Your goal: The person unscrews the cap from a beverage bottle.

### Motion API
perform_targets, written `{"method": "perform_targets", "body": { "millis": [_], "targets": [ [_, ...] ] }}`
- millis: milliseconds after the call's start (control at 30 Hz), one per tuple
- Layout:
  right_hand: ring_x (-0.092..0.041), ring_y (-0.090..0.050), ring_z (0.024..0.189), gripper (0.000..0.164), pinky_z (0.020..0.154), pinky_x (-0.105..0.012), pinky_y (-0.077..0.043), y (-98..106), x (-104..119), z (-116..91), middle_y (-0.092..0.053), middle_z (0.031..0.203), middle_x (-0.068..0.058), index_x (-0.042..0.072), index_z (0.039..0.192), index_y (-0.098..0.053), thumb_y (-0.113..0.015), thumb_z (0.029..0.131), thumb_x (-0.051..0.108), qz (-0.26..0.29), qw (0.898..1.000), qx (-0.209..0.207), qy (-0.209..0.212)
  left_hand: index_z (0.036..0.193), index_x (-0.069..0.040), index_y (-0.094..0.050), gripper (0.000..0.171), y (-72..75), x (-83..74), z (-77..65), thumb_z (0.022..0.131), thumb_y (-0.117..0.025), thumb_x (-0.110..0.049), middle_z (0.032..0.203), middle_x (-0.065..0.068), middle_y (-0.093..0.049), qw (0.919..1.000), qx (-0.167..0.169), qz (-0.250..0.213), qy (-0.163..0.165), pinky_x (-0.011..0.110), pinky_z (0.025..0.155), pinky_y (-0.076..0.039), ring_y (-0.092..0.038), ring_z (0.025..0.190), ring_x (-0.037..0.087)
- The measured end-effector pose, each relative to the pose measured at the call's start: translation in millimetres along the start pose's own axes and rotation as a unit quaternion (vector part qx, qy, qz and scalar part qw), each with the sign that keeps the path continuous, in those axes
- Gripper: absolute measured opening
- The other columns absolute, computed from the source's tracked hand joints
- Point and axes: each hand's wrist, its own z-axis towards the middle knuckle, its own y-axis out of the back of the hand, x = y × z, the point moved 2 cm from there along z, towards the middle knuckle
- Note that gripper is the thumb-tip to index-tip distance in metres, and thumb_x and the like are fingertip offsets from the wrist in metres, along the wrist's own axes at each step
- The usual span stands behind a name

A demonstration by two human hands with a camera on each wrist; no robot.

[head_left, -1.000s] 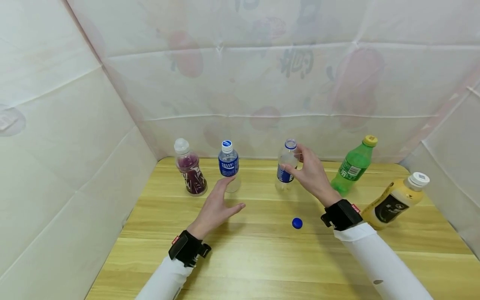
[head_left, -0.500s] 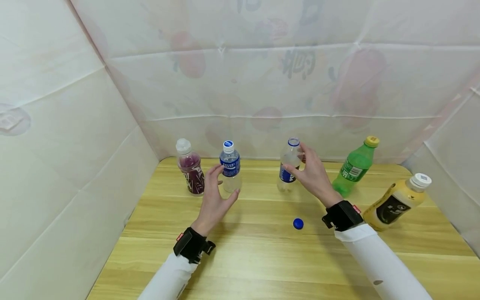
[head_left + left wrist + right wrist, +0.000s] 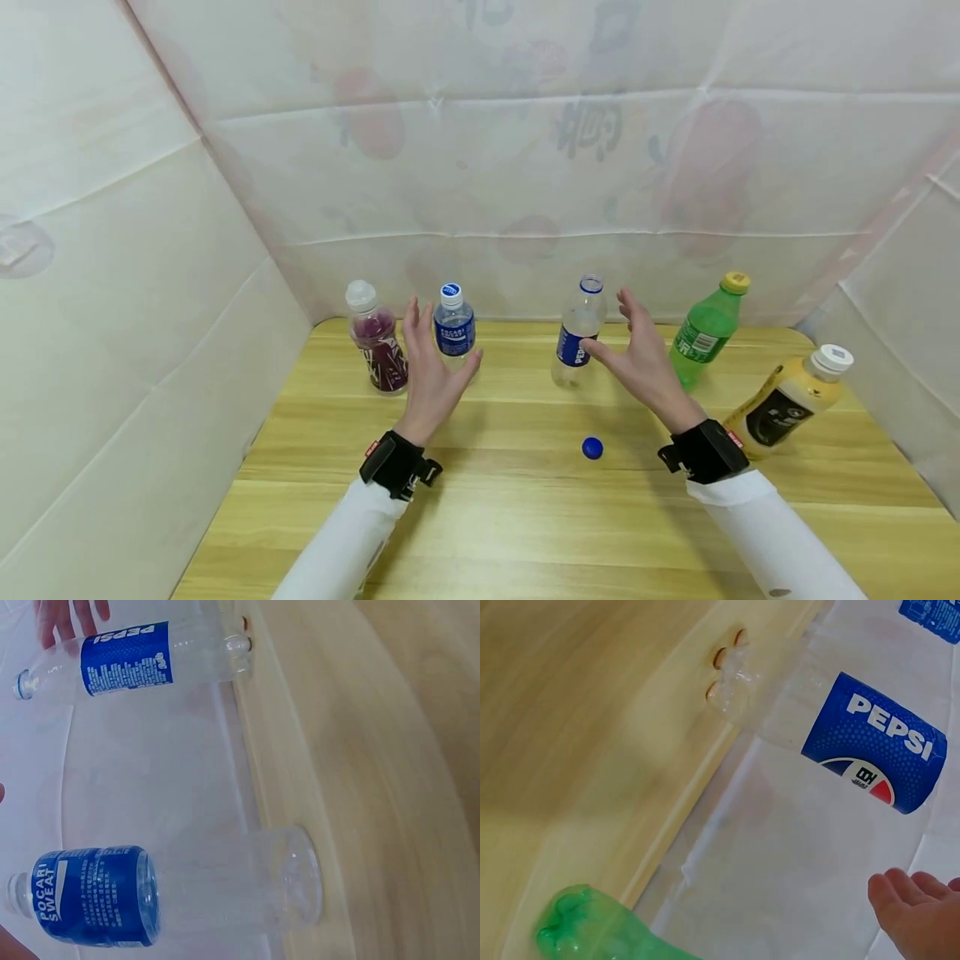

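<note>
My left hand [image 3: 432, 379] is spread around the near side of a clear, blue-labelled Pocari Sweat bottle [image 3: 454, 332], fingers to its left and thumb in front to its right. That bottle stands upright with its white cap on. Farther right, my right hand [image 3: 647, 365] is spread beside an uncapped Pepsi bottle [image 3: 573, 346]; its thumb tip overlaps the label's edge in the head view. A gap shows between those fingers and the Pepsi bottle [image 3: 877, 742] in the right wrist view. A blue bottle cap [image 3: 592, 448] lies on the table in front of it.
A purple drink bottle [image 3: 384, 358] with a clear cap stands left of my left hand. Behind my right hand is a green bottle [image 3: 705, 333] with a yellow cap, and a yellow bottle [image 3: 787, 404] stands by that wrist. White sheeting [image 3: 480, 167] hangs behind the wooden table [image 3: 495, 533].
My right hand has spread its fingers and drawn back to the right from the Pepsi bottle. My left hand has moved up to the Pocari Sweat bottle, its fingers now straighter.
</note>
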Motion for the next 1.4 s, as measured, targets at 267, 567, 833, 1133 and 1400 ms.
{"method": "perform_targets", "body": {
  "millis": [267,567,833,1133,1400],
  "targets": [
    [-0.052,-0.023,0.15,0.105,0.114,-0.073,-0.025,0.5,-2.4,-17.5,-0.017,0.168,-0.026,0.007,0.166,-0.01,-0.076,0.093,0.044,-0.018,1.0,0.0,0.01,0.161,0.0,-0.019,0.104,-13.7,5.1,13.0,0.084,-0.085,-0.022,0.169,0.021,-0.006,0.9968,0.006,-0.032,0.073,0.059,0.117,-0.034,-0.027,0.15,0.043],
    [-0.051,-0.019,0.151,0.098,0.117,-0.072,-0.02,4.6,-3.4,-27.9,-0.017,0.168,-0.026,0.005,0.165,-0.011,-0.071,0.097,0.041,-0.008,0.999,-0.009,0.032,0.165,-0.008,-0.013,0.11,-20.2,24.3,15.5,0.085,-0.086,-0.028,0.167,0.019,-0.017,0.9858,0.021,-0.061,0.155,0.055,0.118,-0.034,-0.034,0.146,0.039],
    [-0.049,-0.018,0.152,0.096,0.116,-0.073,-0.02,4.6,-5.1,-33.8,-0.018,0.169,-0.025,0.008,0.166,-0.01,-0.068,0.099,0.044,-0.003,1.0,0.005,0.015,0.166,-0.011,-0.011,0.117,-26.4,44.3,12.7,0.081,-0.089,-0.032,0.162,0.02,-0.033,0.972,0.05,-0.084,0.214,0.055,0.119,-0.032,-0.04,0.144,0.037],
    [-0.05,-0.02,0.152,0.095,0.115,-0.073,-0.023,2.5,-6.1,-37.3,-0.02,0.167,-0.025,0.006,0.166,-0.012,-0.069,0.098,0.042,-0.011,1.0,0.002,0.017,0.16,-0.009,-0.026,0.101,-27.9,53.4,13.9,0.082,-0.088,-0.031,0.146,0.022,-0.052,0.9667,0.069,-0.084,0.232,0.055,0.112,-0.042,-0.054,0.132,0.039],
    [-0.049,-0.023,0.151,0.09,0.116,-0.07,-0.024,6.3,-8.3,-40.9,-0.023,0.166,-0.027,0.005,0.165,-0.016,-0.069,0.099,0.039,0.0,1.0,-0.008,0.025,0.151,-0.003,-0.038,0.087,-29.3,49.4,12.8,0.085,-0.087,-0.028,0.139,0.023,-0.059,0.9716,0.076,-0.078,0.21,0.053,0.107,-0.048,-0.06,0.125,0.038]
  ]
}}
